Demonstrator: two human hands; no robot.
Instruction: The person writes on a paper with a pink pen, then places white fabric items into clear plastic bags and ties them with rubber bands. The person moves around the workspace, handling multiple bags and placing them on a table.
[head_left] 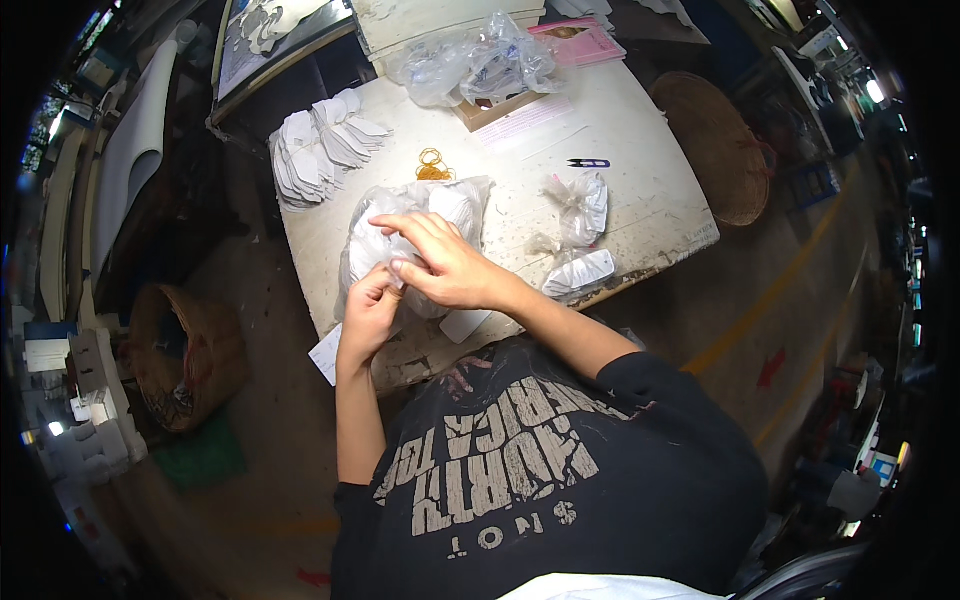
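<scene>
Hands [405, 280] together gripping plastic bag [420, 225], near table edge [400, 370], bare tabletop right

Factory workshop, worn white worktable [640, 200], stacked white cut pieces [320, 150], woven baskets [715, 145], painted floor lines [790, 270]

The right hand [447, 265] covered the near part of the clear plastic bag [420, 235], so whatever the left hand [368, 312] pinched stayed hidden. Far off, the crumpled plastic [478, 62] blurred its contents, and the picture's edge cut the pink booklet [582, 38].
</scene>
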